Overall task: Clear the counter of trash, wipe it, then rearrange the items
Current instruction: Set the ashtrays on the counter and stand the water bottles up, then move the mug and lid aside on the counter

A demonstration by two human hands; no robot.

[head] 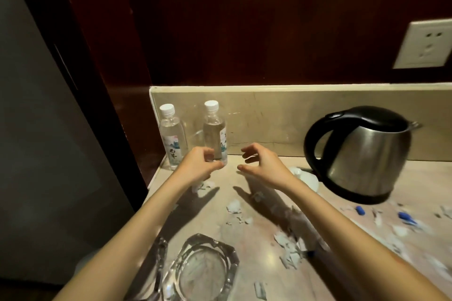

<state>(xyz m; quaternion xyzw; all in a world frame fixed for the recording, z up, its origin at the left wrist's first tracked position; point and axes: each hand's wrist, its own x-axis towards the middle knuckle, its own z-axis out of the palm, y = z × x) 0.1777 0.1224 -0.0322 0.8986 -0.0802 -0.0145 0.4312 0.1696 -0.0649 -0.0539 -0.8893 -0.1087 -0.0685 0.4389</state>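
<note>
Two clear water bottles with white caps stand at the counter's back left corner, the left bottle [172, 137] and the right bottle [215, 134]. My left hand [198, 166] curls its fingers and thumb round the base of the right bottle. My right hand [261, 164] hovers just right of that bottle with fingers spread and bent, holding nothing. Torn white paper scraps [289, 249] lie scattered over the beige marble counter [244, 237]. More scraps [234, 208] lie between my forearms. Small blue pieces [360, 210] lie to the right.
A steel electric kettle [364, 154] with a black handle stands at the back right, a crumpled white tissue [307, 178] beside its base. A heavy glass ashtray [203, 269] sits at the front. A wall outlet [426, 44] is above. The counter's left edge drops off beside a dark wooden panel.
</note>
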